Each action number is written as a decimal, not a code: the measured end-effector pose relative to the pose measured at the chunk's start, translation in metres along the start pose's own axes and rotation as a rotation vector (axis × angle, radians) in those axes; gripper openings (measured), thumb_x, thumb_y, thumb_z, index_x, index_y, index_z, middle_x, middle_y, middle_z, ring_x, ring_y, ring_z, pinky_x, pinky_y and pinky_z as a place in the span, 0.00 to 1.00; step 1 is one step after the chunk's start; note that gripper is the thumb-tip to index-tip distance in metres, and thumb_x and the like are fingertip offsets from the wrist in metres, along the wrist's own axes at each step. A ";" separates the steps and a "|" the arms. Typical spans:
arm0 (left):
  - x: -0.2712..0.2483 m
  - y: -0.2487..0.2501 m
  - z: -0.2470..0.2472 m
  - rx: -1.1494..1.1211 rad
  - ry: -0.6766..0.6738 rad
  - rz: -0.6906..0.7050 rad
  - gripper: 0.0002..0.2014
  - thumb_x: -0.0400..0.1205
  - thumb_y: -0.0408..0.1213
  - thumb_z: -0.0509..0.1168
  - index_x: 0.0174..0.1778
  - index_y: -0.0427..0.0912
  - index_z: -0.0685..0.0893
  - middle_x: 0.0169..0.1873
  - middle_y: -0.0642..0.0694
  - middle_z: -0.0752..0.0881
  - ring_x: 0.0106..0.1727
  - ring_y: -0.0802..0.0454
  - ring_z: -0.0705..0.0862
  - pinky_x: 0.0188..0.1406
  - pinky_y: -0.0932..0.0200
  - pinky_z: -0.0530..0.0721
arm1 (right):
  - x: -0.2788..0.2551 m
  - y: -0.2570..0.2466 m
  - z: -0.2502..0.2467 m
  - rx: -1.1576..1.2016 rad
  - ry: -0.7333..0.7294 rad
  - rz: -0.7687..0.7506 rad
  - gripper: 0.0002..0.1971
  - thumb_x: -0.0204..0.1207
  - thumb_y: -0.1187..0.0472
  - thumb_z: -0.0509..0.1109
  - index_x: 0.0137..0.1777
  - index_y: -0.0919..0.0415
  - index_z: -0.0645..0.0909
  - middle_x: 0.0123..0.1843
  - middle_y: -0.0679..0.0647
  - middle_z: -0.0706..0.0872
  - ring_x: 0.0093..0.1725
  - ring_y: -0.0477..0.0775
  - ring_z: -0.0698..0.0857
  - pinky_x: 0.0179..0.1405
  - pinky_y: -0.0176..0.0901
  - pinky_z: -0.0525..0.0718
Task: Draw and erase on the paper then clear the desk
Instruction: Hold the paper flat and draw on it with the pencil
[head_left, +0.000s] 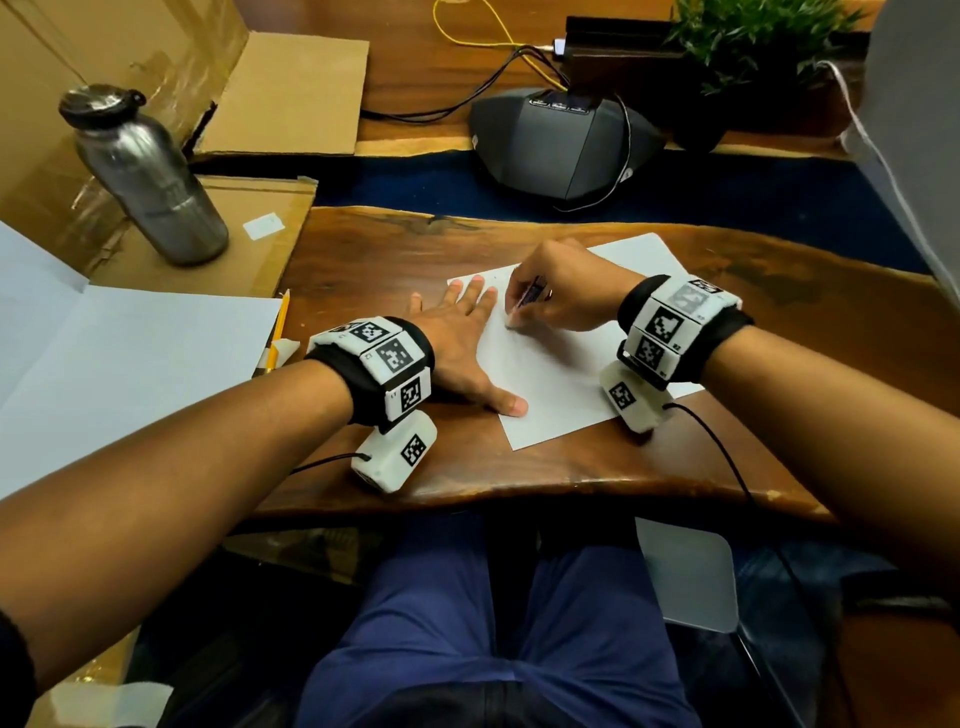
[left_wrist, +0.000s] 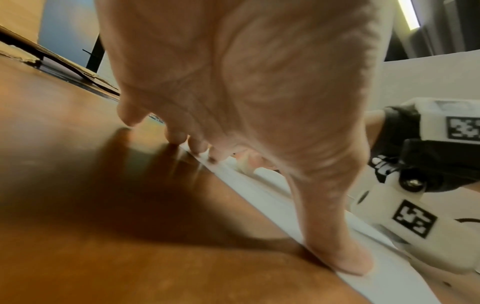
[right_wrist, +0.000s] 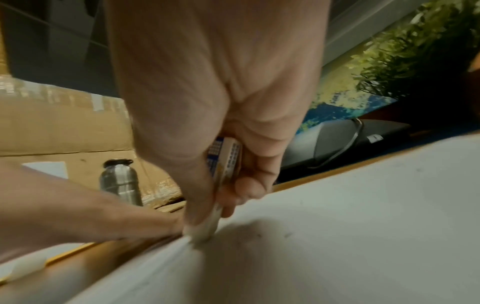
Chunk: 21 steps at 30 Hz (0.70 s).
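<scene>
A white sheet of paper (head_left: 566, 384) lies on the wooden desk (head_left: 389, 260) in front of me. My left hand (head_left: 460, 332) lies flat with spread fingers along the sheet's left edge and presses it down; the thumb (left_wrist: 345, 257) sits on the paper's (left_wrist: 254, 185) near corner. My right hand (head_left: 519, 312) pinches a white eraser in a blue printed sleeve (head_left: 527, 301), tip down on the sheet close to the left fingers. In the right wrist view the eraser (right_wrist: 226, 162) meets the paper (right_wrist: 337, 226) beside a faint grey smudge. A yellow pencil (head_left: 278, 327) lies off to the left.
An open white notebook (head_left: 104, 364) covers the left side beside the pencil. A steel bottle (head_left: 150, 182) stands on cardboard (head_left: 249, 244) at back left. A grey conference phone (head_left: 561, 145) with cables and a plant (head_left: 753, 36) sit behind the sheet.
</scene>
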<state>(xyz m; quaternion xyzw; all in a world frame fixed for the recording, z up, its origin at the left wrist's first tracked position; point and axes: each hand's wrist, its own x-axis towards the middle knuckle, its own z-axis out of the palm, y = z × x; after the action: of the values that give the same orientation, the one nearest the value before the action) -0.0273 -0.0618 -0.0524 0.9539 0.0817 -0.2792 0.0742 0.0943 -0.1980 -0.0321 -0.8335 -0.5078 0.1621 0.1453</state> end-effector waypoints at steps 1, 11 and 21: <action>0.000 0.000 -0.001 0.004 0.003 0.002 0.74 0.56 0.83 0.65 0.85 0.48 0.30 0.84 0.50 0.28 0.85 0.48 0.30 0.81 0.29 0.35 | -0.005 -0.003 -0.002 -0.013 -0.086 -0.007 0.06 0.72 0.56 0.81 0.47 0.54 0.92 0.43 0.47 0.91 0.44 0.46 0.87 0.42 0.38 0.84; 0.000 0.004 -0.004 0.016 -0.017 -0.024 0.76 0.55 0.84 0.65 0.84 0.46 0.29 0.84 0.50 0.30 0.85 0.48 0.31 0.81 0.31 0.35 | 0.013 -0.012 -0.013 -0.100 0.028 0.077 0.07 0.71 0.58 0.81 0.47 0.57 0.92 0.41 0.50 0.89 0.45 0.51 0.85 0.41 0.36 0.76; -0.004 0.009 -0.008 0.024 -0.020 -0.053 0.75 0.57 0.82 0.67 0.84 0.45 0.29 0.84 0.49 0.29 0.85 0.47 0.32 0.80 0.32 0.32 | -0.008 -0.026 -0.014 -0.169 -0.084 0.047 0.06 0.70 0.58 0.81 0.46 0.54 0.92 0.40 0.47 0.88 0.46 0.51 0.86 0.40 0.36 0.81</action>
<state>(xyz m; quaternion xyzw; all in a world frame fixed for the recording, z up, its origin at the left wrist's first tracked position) -0.0244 -0.0693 -0.0424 0.9494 0.1028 -0.2914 0.0561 0.0762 -0.1948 -0.0083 -0.8470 -0.5055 0.1570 0.0493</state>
